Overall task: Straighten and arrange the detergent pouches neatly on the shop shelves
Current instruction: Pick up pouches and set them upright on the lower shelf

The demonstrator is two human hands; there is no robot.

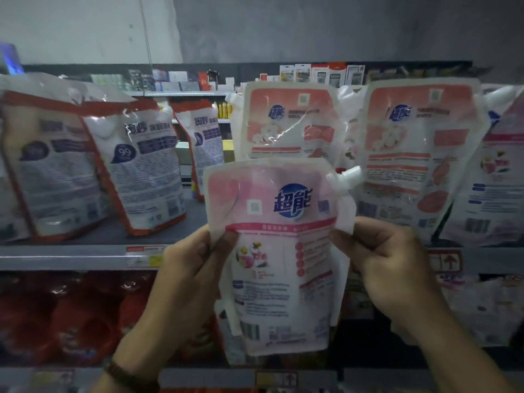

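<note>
Forearms raised. Left hand [192, 268] curled, pink detergent pouch [283, 279] pinched at left edge; right hand [391, 265] curled, right edge pinched.

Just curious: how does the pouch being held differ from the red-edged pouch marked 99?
The held pouch is pink; the red-edged pouch is white with red borders. The held pouch is off the shelf, gripped by the left hand and right hand; the red-edged pouch stands tilted on it. Both carry blue lettering.
</note>
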